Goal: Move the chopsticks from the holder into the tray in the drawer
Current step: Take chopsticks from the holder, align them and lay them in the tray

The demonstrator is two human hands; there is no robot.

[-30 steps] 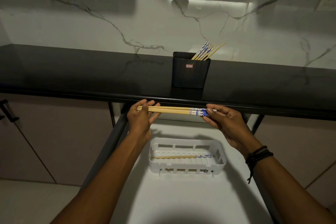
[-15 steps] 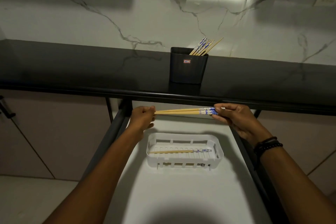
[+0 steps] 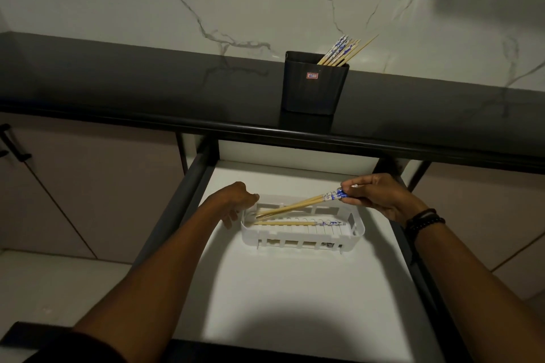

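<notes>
The right hand [image 3: 380, 200] is pinching two chopsticks [image 3: 295, 206] by their blue ends, tips slanting into the white tray [image 3: 303, 240] in the drawer [image 3: 295, 303]. The left hand [image 3: 233, 203] is resting at the tray's left end, its fingers loosely curled, gripping nothing I can make out. One pair [image 3: 295, 223] is lying flat inside; several are standing in the one black holder [image 3: 314, 82] on the counter [image 3: 147, 82].

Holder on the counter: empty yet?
No, several chopsticks still stick out of the black holder on the counter, leaning to the right.

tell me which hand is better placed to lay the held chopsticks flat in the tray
Right. The right hand pinches the blue ends of the held chopsticks, whose tips already dip into the white tray. The left hand only rests by the tray's left end.
</notes>
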